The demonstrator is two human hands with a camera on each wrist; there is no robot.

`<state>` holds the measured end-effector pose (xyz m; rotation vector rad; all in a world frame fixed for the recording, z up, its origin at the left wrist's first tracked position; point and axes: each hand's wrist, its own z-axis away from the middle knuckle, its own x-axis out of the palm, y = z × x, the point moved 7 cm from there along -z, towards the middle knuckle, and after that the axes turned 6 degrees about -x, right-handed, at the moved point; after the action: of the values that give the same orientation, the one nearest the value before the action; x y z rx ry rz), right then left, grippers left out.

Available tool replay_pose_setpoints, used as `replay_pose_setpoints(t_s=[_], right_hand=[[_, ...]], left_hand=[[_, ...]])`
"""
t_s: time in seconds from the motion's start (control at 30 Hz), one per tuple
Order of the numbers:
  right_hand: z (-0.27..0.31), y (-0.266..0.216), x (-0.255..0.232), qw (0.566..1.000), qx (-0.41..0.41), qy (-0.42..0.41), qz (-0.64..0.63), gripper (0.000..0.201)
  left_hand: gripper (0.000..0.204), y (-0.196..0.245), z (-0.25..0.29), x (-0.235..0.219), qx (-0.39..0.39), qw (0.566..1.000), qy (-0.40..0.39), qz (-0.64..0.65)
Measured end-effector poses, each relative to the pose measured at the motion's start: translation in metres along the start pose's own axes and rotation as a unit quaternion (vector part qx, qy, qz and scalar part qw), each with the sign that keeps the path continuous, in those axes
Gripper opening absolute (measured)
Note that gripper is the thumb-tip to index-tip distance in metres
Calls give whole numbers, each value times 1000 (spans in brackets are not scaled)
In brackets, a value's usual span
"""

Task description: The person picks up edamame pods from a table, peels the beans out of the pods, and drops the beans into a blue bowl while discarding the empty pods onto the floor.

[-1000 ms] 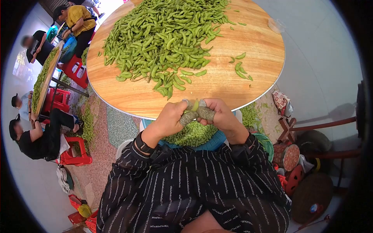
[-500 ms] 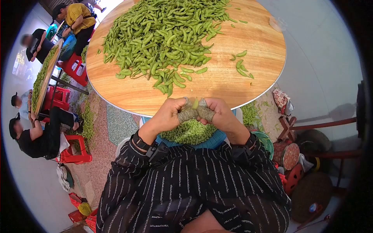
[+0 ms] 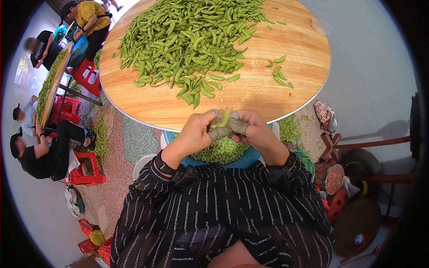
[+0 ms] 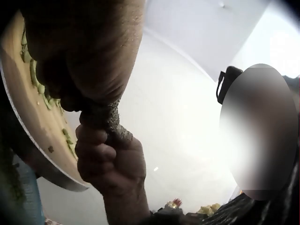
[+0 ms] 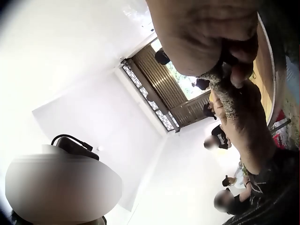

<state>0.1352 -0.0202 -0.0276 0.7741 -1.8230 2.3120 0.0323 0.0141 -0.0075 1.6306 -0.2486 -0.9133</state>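
Both hands meet over a blue basin (image 3: 245, 163) of shelled green beans (image 3: 219, 152), at the near edge of a round wooden table (image 3: 290, 49). The left hand (image 3: 196, 134) pinches a green pod (image 3: 225, 117) between wrapped thumb and fingers. Close against it, the right hand (image 3: 257, 136) has its wrapped thumb and curled fingers at the pod's other side. A large heap of pods (image 3: 178, 44) covers the table's far left part. In the left wrist view the wrapped thumb (image 4: 119, 133) of the right hand shows; the pod is hidden in both wrist views.
A few loose pods (image 3: 278, 76) lie on the table's right side. Several people sit or stand at another table (image 3: 53, 89) on the left, among red stools (image 3: 87, 169). Pods litter the floor (image 3: 116, 178). At right are a green basket (image 3: 306, 161) and a wooden frame (image 3: 330, 145).
The pod now stands further out above the fingertips, and the hands have shifted slightly. The thumbs are turned a little differently. The pods on the table have not visibly been moved by the hands.
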Motion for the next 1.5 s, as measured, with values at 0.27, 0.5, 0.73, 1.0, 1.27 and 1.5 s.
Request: replay_pose_setpoints(t_s=[0.27, 0.5, 0.73, 1.0, 1.27, 1.5], right_hand=[[9, -35, 15, 871, -302, -39, 385, 8], [9, -31, 13, 901, -260, -27, 345, 13], [16, -36, 15, 832, -320, -5, 454, 6], [5, 0, 2, 999, -23, -15, 39, 13], [7, -23, 4, 922, -166, 43, 347, 12], [3, -14, -1, 933, -153, 53, 321, 6]], left_hand=[[14, -8, 7, 8, -1, 961, -57, 272], [12, 4, 11, 3, 82, 996, 29, -22], [14, 8, 8, 0, 78, 997, 24, 9], [17, -20, 13, 22, -58, 909, -87, 404], [16, 0, 14, 4, 77, 992, 61, -84], [22, 17, 21, 9, 85, 944, 88, -305]])
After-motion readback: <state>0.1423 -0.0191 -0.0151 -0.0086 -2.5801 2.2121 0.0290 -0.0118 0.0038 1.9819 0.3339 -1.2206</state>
